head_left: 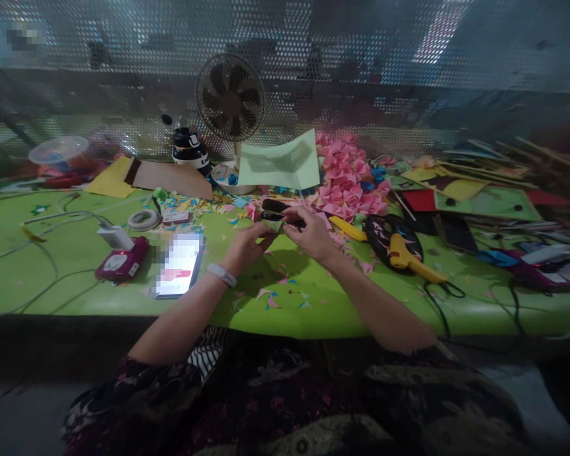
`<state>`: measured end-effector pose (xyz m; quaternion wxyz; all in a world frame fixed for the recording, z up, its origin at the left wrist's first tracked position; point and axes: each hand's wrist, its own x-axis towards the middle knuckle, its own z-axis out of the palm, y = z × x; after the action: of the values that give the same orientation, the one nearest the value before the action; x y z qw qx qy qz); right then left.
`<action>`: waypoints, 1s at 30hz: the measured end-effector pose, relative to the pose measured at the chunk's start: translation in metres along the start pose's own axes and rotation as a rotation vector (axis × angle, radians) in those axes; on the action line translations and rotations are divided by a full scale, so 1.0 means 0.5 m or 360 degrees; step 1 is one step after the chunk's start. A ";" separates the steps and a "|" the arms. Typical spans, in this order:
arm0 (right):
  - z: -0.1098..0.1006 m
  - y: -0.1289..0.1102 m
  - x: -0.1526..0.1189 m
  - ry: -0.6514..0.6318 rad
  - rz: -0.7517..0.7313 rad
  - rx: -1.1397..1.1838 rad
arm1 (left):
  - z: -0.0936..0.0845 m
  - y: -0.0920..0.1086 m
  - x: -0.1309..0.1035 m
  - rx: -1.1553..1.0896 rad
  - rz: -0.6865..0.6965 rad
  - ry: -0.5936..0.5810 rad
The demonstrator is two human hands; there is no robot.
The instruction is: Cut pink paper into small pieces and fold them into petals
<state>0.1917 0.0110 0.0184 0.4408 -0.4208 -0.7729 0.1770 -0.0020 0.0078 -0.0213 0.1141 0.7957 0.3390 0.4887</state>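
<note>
My left hand, a white band on its wrist, pinches a small folded piece of green paper. From the other side my right hand closes its fingertips on the same piece. Just behind the fingertips are black looped handles, perhaps of scissors; whether my right hand touches them I cannot tell. Small paper scraps lie scattered below my hands. A heap of folded pink paper pieces rises behind my right hand, and a pale green sheet stands curved behind both.
A lit phone and a purple power strip lie on the left. To the right are a yellow glue gun, a yellow-handled tool and stacked card. A fan and a black bottle stand at the back.
</note>
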 end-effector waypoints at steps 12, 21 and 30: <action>-0.012 0.008 0.009 0.0124 0.0007 0.0166 | 0.007 -0.016 0.001 -0.0135 -0.0030 0.0152; -0.005 0.039 0.020 -0.0123 0.0287 0.0367 | 0.016 -0.033 0.003 -0.0298 -0.0147 0.0352; -0.010 0.017 0.012 0.0154 -0.0119 0.0021 | -0.003 -0.008 0.006 -0.0753 -0.0479 0.0347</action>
<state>0.1985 0.0203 0.0189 0.4868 -0.3967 -0.7646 0.1450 -0.0039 0.0125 -0.0203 0.3304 0.6307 0.3403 0.6142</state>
